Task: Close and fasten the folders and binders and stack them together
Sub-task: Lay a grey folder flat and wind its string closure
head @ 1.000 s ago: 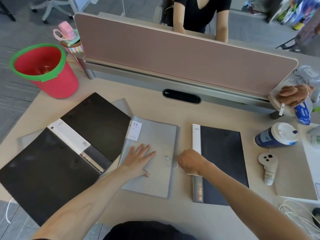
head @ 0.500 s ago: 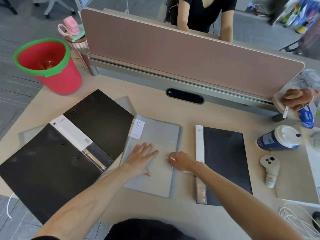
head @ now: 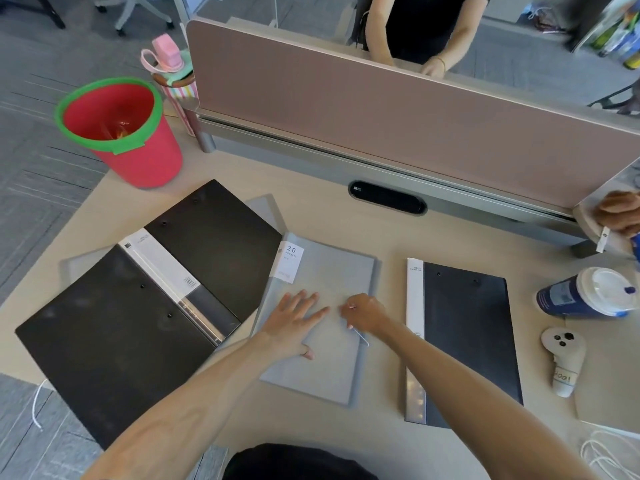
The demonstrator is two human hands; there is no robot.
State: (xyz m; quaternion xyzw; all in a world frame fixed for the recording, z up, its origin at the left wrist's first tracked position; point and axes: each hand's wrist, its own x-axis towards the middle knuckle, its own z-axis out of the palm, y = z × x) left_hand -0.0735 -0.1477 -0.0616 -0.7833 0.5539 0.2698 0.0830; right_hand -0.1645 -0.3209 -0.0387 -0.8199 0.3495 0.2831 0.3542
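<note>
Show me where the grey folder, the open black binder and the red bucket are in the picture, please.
grey folder (head: 332,271): head view, on the bare upper part of its cover.
open black binder (head: 104,358): head view, on its near, left-hand cover.
red bucket (head: 145,161): head view, on its outer wall below the green rim.

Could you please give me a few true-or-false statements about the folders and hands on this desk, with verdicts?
1. The left hand lies flat on the grey folder. True.
2. The big black binder is closed. False: it lies open.
3. The right hand pinches something small at the grey folder. True.
4. The closed black folder sits on top of the grey folder. False: it lies apart, to its right.
5. The red bucket stands on the desk. False: it stands beyond the desk's corner.
</note>
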